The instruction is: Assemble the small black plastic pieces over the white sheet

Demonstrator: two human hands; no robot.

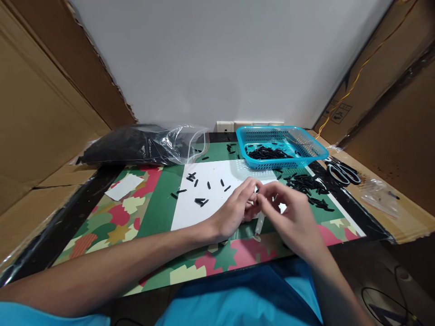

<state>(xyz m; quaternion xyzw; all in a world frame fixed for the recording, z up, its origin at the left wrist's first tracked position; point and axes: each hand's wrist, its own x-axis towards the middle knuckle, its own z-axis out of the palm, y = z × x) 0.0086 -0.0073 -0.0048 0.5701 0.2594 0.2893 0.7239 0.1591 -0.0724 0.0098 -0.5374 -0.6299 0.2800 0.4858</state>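
My left hand [236, 208] and my right hand [288, 210] meet at the front right of the table, fingertips pinched together. What they hold is mostly hidden by the fingers; only a dark speck shows between them. Below the fingertips is a narrow whitish strip [260, 224]; I cannot tell whether it is held or lies on the table. Several small black pointed pieces [200, 201] are scattered on a white sheet [185, 213] left of my hands. A denser pile of black pieces [307, 184] lies beyond my right hand.
A blue plastic basket [282, 164] with many black pieces stands at the back right. At the back left lies a clear bag [146, 145] of black material. Scissors [341, 173] and a small plastic bag [380, 199] are at the right. Cardboard walls [44, 72] flank the table.
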